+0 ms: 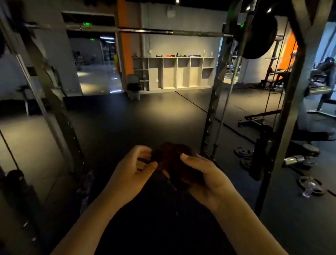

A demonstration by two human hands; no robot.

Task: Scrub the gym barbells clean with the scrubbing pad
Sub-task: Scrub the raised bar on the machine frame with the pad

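As it stands now, rack (214, 106): dark uprights either side, carrying the barbell (159, 31).
barbell: high, long axis left-to-right, well above and ahead of both hands; untouched.
right hand (202, 176): wrapped round scrubbing pad (172, 161), low centre.
left hand (134, 167): fingers curled, pinching pad's left edge.
next move: likely lift up and forward; both hands about equally near, right carries most of pad.

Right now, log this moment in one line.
left hand: pinches scrubbing pad edge | right hand: grips same pad | barbell: on rack ahead, untouched | scrubbing: not yet started
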